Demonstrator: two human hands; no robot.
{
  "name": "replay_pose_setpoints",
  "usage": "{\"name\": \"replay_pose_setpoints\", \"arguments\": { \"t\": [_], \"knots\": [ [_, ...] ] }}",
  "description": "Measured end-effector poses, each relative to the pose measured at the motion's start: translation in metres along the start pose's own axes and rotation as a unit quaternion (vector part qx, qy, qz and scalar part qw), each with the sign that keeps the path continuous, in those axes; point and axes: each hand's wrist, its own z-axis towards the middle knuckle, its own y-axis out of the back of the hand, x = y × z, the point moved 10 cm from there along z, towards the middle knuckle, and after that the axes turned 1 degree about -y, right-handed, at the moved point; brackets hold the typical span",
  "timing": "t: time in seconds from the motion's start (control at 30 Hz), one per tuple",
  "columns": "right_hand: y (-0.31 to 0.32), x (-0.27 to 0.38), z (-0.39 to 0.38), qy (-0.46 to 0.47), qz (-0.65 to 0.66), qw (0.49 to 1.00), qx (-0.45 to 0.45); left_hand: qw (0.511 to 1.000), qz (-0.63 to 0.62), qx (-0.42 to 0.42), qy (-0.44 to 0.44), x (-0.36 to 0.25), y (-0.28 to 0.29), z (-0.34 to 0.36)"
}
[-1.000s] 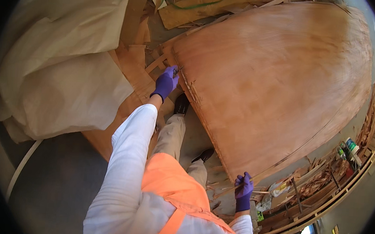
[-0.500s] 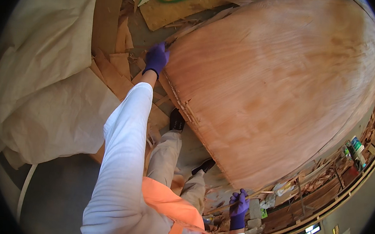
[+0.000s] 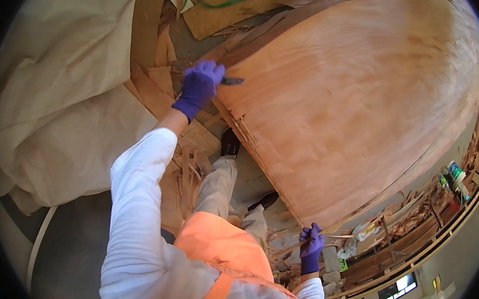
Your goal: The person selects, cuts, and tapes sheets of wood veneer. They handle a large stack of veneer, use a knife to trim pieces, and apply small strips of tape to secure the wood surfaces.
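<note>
A large reddish-brown wood veneer sheet (image 3: 343,118) lies before me on a pile of similar sheets, its straight near edge running from my left hand down to my right. My left hand (image 3: 200,84), in a purple glove, is closed around a short dark blade-like tool (image 3: 233,81). That tool's tip is over the sheet's left corner; whether it touches cannot be seen. My right hand (image 3: 312,242), also purple-gloved, is closed at the near right corner around a thin wooden stick (image 3: 291,248). Its fingertips are beside the veneer's corner.
Creased beige sheeting (image 3: 70,80) covers the left side. Veneer scraps (image 3: 192,174) litter the floor around my shoes. Boards with a green strap (image 3: 234,2) lie at the far left. On the right, a wooden frame (image 3: 410,267) holds wood scraps, with a white-and-teal container (image 3: 456,172) nearby.
My left hand has turned and come off the sheet's left edge, so the dark tool now shows. The sheet's far left edge looks shifted inward, baring wood beneath. My right hand is slightly higher.
</note>
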Motion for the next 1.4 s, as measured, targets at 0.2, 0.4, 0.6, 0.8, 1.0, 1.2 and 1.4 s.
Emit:
{"name": "replay_pose_setpoints", "arguments": {
  "t": [0.2,0.4,0.6,0.8,1.0,1.2,1.4],
  "knots": [
    [0.020,0.003,-0.005,0.035,0.031,0.999,0.016,0.976,-0.199,0.085,-0.036,-0.104,0.053,-0.043],
    [0.037,0.034,-0.037,0.092,0.060,0.991,-0.074,0.772,-0.535,0.265,0.218,-0.188,0.043,-0.075],
    [0.115,0.036,-0.048,0.184,0.127,0.970,-0.092,0.671,-0.678,0.139,0.265,-0.258,0.079,-0.090],
    [0.194,0.006,-0.075,0.186,0.168,0.967,-0.052,0.696,-0.687,0.159,0.133,-0.402,0.189,-0.090],
    [0.245,-0.034,-0.065,0.147,0.158,0.976,0.032,0.699,-0.692,0.182,0.009,-0.599,0.282,-0.100],
    [0.260,-0.069,-0.020,0.100,0.095,0.989,0.045,0.754,-0.623,0.155,-0.143,-0.776,0.289,-0.142],
    [0.247,-0.080,0.010,0.065,0.044,0.993,0.092,0.816,-0.465,0.249,-0.236,-0.902,0.217,-0.228]
  ]
}}
